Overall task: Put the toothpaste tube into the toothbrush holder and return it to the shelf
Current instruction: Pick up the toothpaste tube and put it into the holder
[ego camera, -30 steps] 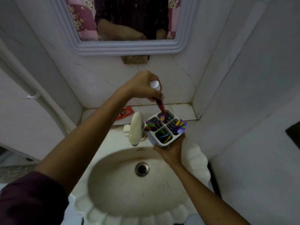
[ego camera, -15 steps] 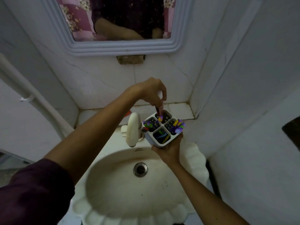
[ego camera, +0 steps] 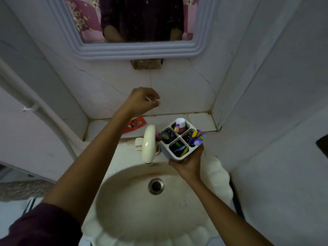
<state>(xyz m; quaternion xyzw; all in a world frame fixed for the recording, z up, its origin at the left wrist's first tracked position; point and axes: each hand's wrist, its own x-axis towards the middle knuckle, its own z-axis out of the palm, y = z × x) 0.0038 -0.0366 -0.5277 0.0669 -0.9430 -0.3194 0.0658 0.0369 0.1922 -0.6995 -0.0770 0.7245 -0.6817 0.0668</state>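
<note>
Pipe (ego camera: 26, 96): pale, runs diagonally down the wall at 9 o'clock, with a small white clip on it.
Left sleeve (ego camera: 35, 226): dark maroon, at 7 o'clock; bare forearm rises from it toward centre.
Left hand (ego camera: 142, 100): raised in front of the back wall at about 12 o'clock of the basin, fingers loosely curled, grasping nothing; well above the holder and apart from it.
Red packet (ego camera: 134, 124): lies flat on the shelf, partly hidden behind the left forearm.
Shelf (ego camera: 198, 120): tiled ledge at the foot of the back wall, behind the tap.
Tap (ego camera: 148, 144): cream, upright at the basin's 12 o'clock, just left of the holder.
Sink (ego camera: 218, 176): cream, scalloped rim, metal drain (ego camera: 156, 186) near its middle.
Toothbrush holder (ego camera: 174, 157): white, four compartments, held above the basin's 1 o'clock edge, not on the shelf; coloured brushes in the left, right and near compartments.
Toothpaste tube (ego camera: 180, 123): red body, white cap up, stands in the far compartment of the holder.
Right hand (ego camera: 189, 163): grasps the holder from below and the near side, fingers wrapped up its right wall.
Mirror (ego camera: 142, 48): grey moulded frame, at 12 o'clock on the wall.
</note>
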